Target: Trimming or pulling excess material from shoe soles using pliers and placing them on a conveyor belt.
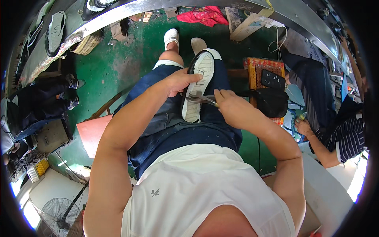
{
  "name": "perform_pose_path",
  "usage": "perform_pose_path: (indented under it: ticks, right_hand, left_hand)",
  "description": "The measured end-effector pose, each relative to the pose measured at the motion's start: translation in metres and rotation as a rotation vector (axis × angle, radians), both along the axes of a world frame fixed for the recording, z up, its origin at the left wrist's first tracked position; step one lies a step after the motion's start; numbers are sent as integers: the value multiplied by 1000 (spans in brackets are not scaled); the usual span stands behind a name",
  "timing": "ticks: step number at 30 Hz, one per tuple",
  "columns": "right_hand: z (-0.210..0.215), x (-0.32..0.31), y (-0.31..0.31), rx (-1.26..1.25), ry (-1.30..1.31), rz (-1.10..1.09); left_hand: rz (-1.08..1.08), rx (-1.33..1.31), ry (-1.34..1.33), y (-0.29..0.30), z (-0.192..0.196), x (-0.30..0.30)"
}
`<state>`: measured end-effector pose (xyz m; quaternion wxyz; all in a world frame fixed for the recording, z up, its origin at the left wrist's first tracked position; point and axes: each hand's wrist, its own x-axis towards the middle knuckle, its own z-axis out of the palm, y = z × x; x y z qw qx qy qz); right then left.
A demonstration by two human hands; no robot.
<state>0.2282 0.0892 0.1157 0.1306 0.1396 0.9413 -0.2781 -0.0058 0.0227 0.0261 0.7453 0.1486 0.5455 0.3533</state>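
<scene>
A black shoe with a white sole [198, 85] lies sole-up on the person's lap, toe toward twelve o'clock. The left hand [178, 81] curls its fingers around its nine o'clock edge. The right hand [232, 106], at four o'clock, closes its fingers on metal pliers [201, 98] touching the sole.

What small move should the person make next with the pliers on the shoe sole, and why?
Probably a short pull with the pliers toward the right hand. Their tips already lie on the white sole of the shoe, which rests sole-up on the lap, and the left hand steadies its edge. Whether the tips pinch anything is too small to tell.
</scene>
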Motion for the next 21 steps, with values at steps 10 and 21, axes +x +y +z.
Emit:
perform_pose_path:
  ticks: [10,21]
  right_hand:
    - [-26,-24,17,-36,-60,46]
    - [-34,21,-20,-111,-125,-192]
  left_hand:
    - [103,44,-21,-17,-7,-7]
    - [184,322,-19,-48,-3,19]
